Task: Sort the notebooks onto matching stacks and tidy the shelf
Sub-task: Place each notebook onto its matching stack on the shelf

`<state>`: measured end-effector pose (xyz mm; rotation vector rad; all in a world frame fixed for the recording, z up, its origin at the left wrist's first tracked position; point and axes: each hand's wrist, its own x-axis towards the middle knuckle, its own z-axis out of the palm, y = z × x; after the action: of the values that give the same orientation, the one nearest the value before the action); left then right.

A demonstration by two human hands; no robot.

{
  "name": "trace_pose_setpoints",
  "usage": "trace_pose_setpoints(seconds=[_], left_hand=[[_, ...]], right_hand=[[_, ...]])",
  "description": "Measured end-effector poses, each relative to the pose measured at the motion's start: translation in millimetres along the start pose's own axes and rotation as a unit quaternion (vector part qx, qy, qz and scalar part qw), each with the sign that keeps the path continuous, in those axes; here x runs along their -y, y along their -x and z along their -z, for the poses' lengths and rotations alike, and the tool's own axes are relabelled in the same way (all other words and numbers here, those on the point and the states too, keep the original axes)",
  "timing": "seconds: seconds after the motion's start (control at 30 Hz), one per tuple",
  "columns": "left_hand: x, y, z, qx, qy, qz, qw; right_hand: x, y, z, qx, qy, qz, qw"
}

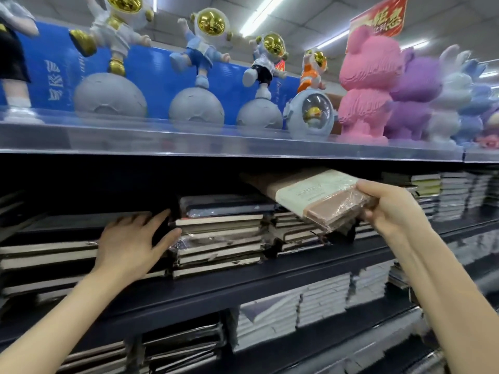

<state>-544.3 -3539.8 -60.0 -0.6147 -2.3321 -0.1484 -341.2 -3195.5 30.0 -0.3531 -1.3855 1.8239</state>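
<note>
My right hand (388, 206) grips the near end of a brown notebook (318, 195) wrapped in clear plastic with a pale green band. It is tilted, its far end poking into the middle shelf above a low stack (297, 233). My left hand (132, 244) lies flat with straight fingers against the front of the black notebook stack (48, 255) at the left, fingertips reaching the gap beside the centre stack (221, 233) of dark-covered notebooks.
The dark shelf ledge (270, 276) runs across below the stacks. More notebook piles (453, 195) sit at the right and on the lower shelf (310, 303). Astronaut figures (205, 68) and a pink bear (370, 87) stand on the top shelf.
</note>
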Motion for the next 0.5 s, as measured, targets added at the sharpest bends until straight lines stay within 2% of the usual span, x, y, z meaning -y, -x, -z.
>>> trace_pose_setpoints(seconds=[0.1, 0.27, 0.37, 0.5], left_hand=[[-6.5, 0.9, 2.5, -0.012, 0.000, 0.002, 1.000], [-7.7, 4.5, 5.3, -0.060, 0.012, 0.000, 0.998], [-5.3, 6.1, 5.3, -0.092, 0.021, -0.014, 0.995], [-3.1, 7.0, 5.1, -0.085, 0.010, -0.038, 0.996]], right_hand=[[0.5, -14.5, 9.0, 0.002, -0.061, -0.050, 0.997], [1.0, -47.7, 5.5, -0.028, -0.036, -0.018, 0.999], [-2.7, -60.0, -5.1, -0.007, -0.038, 0.000, 0.999], [-18.4, -62.1, -5.1, 0.058, -0.131, 0.027, 0.989]])
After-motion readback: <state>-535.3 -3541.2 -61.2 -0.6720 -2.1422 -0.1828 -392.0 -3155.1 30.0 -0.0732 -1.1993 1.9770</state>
